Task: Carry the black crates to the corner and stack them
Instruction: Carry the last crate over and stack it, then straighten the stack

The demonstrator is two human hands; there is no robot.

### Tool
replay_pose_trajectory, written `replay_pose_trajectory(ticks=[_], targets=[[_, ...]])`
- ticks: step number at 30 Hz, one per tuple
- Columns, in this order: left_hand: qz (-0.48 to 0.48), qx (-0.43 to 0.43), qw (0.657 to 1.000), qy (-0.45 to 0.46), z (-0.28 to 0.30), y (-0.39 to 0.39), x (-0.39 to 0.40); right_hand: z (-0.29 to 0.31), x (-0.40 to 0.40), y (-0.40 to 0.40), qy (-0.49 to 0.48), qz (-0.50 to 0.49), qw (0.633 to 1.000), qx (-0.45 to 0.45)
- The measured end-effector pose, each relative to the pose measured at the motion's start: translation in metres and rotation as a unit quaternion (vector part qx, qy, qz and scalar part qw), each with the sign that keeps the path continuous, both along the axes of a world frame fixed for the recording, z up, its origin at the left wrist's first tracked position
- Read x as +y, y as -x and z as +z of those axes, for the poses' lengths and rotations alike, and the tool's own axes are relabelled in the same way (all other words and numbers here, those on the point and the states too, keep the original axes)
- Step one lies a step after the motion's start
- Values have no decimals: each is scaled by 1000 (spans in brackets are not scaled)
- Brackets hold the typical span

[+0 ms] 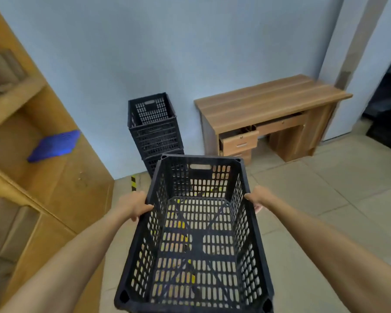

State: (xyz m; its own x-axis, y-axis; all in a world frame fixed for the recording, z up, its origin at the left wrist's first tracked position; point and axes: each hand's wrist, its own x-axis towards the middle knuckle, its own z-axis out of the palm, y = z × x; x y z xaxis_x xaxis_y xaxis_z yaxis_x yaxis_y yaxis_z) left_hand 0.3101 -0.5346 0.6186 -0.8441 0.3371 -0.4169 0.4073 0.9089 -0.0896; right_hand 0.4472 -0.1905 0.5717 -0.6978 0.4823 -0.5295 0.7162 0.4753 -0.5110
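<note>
I hold an empty black perforated crate (196, 245) in front of me above the floor. My left hand (133, 205) grips its left rim, thumb over the edge. My right hand (259, 197) grips the right rim. Farther ahead, a stack of black crates (155, 129) stands in the corner against the pale blue wall; the held crate hides its bottom part.
A wooden shelving unit (43, 154) with a blue object (54, 145) lines the left side. A wooden desk (271, 102) with partly open drawers stands right of the stack. Yellow-black tape (133, 182) marks the tiled floor (314, 199). A dark doorway opens at far right.
</note>
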Motion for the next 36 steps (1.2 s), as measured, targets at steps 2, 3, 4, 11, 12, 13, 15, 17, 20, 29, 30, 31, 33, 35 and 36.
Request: replay_pose_trajectory(ticks=[2, 3, 4, 11, 12, 13, 15, 17, 20, 29, 30, 31, 33, 35, 36], targets=[[2, 14, 1000, 19, 2, 16, -29, -1, -26, 32, 20, 11, 1000, -3], [10, 19, 999, 25, 2, 25, -43, 0, -39, 48, 27, 22, 999, -6], [17, 22, 999, 31, 1, 35, -57, 1, -51, 64, 27, 37, 999, -8], [63, 53, 996, 30, 11, 102, -123, 14, -111, 158, -15, 107, 994, -11], [70, 59, 995, 27, 12, 112, -129, 15, -116, 170, -30, 115, 993, -4], [79, 69, 994, 20, 12, 122, -133, 17, -119, 181, -43, 120, 992, 3], [104, 101, 989, 1, 15, 143, -138, 19, -120, 205, -53, 128, 990, 11], [125, 139, 982, -23, 20, 165, -139, 20, -116, 234, -48, 129, 990, 14], [148, 186, 970, -46, 34, 206, -132, 29, -108, 285, -15, 121, 991, 54], [184, 311, 930, -62, 117, 330, -84, 109, -49, 450, -65, 180, 970, 153], [187, 324, 925, -70, 124, 341, -78, 120, -42, 467, -62, 180, 967, 169], [192, 338, 918, -80, 131, 351, -72, 130, -34, 485, -53, 180, 964, 191], [210, 358, 904, -101, 146, 369, -59, 149, -21, 514, -8, 163, 961, 223], [221, 374, 894, -111, 158, 390, -46, 165, -10, 538, 20, 140, 960, 244], [226, 379, 889, -120, 164, 403, -40, 172, -5, 548, 23, 136, 958, 253]])
